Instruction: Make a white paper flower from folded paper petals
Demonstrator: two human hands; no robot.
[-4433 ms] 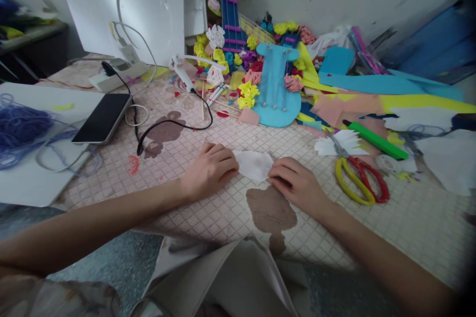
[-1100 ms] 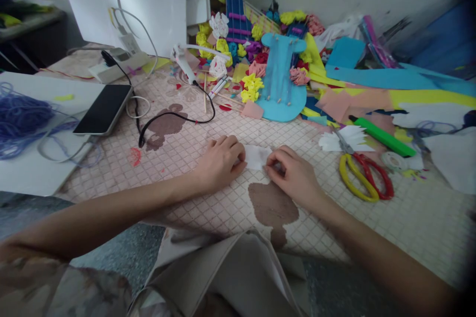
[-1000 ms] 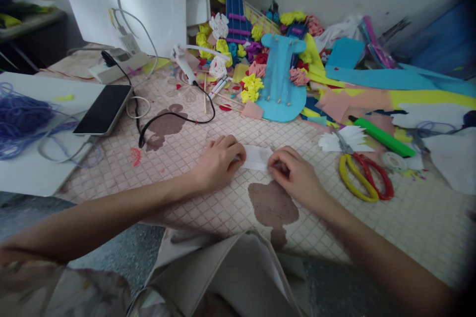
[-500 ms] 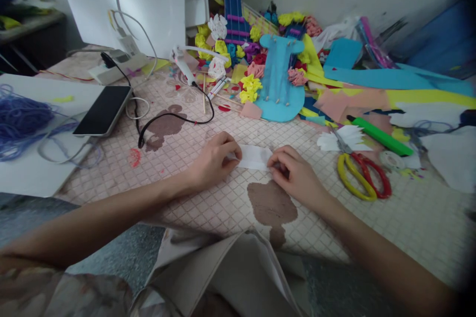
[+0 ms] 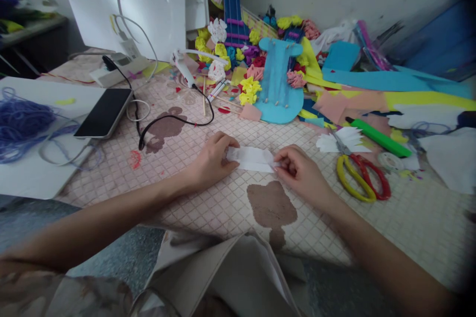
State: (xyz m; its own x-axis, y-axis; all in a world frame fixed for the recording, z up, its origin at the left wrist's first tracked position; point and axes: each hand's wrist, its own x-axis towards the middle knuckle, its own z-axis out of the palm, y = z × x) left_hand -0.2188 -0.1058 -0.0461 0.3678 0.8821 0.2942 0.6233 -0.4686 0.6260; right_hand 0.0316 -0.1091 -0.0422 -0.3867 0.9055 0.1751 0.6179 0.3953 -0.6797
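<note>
A small strip of white paper (image 5: 255, 158), with a crease or fold along its near edge, is stretched between my two hands just over the patterned tablecloth (image 5: 208, 213). My left hand (image 5: 215, 161) pinches its left end between thumb and fingers. At the other end, my right hand (image 5: 299, 171) grips the right edge with thumb and forefinger. To the right of that hand lie scissors (image 5: 357, 178) with one yellow and one red handle, their blades on a fringed white paper piece (image 5: 344, 139).
Behind my hands lie a blue guitar-shaped cutout (image 5: 280, 84), yellow crepe flowers (image 5: 250, 91) and a glue gun (image 5: 183, 69) with a black cord. A phone (image 5: 104, 113) and blue yarn (image 5: 24, 121) are at left; a green cutter (image 5: 381, 137) and tape roll (image 5: 390, 161) at right.
My right hand has shifted slightly right, and more of the paper strip now shows between my hands. The fold along its near edge is plainer. My left hand has hardly moved.
</note>
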